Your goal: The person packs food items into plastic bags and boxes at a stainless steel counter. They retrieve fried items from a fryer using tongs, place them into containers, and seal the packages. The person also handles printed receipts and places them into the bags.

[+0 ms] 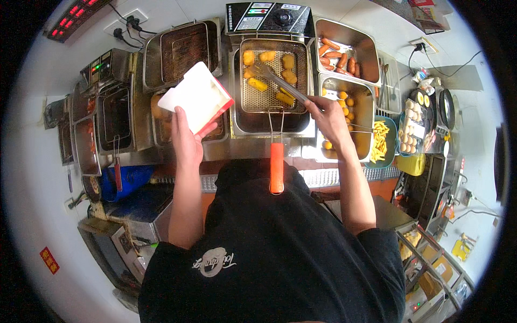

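In my left hand [190, 139] is an open paper food box [198, 97], white with a red side, tilted over the left fryer trays. My right hand [328, 117] grips metal tongs [288, 85], whose tips lie at a piece in the upper left of a wire fry basket [246, 104]. Several golden fried pieces [267, 55] and yellow fried sticks [257, 84] lie in the basket. The basket rests over the middle fryer, its orange handle [276, 167] pointing toward my body. Whether the tongs pinch the piece is not plain.
Right of the fryer stand a steel tray of sausages [342, 60] and one of round yellow balls [349, 101]. Beyond them are a teal basket of french fries [379, 139] and eggs in a carton [408, 131]. An empty fry basket [185, 52] sits at the upper left.
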Tool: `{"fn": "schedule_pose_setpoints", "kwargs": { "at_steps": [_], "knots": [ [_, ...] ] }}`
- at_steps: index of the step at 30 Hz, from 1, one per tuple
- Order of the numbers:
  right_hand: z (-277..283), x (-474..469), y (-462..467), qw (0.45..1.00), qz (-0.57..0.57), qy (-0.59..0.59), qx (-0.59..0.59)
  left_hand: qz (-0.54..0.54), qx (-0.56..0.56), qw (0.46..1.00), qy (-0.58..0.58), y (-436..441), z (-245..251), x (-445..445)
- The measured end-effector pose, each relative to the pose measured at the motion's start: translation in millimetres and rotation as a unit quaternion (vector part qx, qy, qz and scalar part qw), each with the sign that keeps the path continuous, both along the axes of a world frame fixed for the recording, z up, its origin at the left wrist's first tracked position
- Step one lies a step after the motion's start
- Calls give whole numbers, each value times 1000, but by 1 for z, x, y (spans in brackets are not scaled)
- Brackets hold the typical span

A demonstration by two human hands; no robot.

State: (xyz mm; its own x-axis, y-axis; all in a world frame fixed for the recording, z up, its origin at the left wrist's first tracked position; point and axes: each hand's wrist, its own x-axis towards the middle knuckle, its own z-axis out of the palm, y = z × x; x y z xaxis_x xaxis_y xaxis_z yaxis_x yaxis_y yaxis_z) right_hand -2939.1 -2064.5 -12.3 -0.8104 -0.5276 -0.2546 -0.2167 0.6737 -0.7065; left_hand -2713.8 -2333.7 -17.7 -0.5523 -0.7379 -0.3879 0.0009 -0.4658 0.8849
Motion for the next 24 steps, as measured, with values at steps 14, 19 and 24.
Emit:
{"fn": "schedule_pose_setpoints", "kwargs": {
  "at_steps": [14,19,24],
  "knots": [
    [88,36,16,986,-14,-129,-103,-97,40,992,67,-35,-29,-37],
    [54,5,1,996,-81,-28,-3,-41,58,996,52,-38,-29,-24],
    [-10,-14,-37,996,-65,-57,7,-34,78,995,56,-41,-33,-13]
  ]
}}
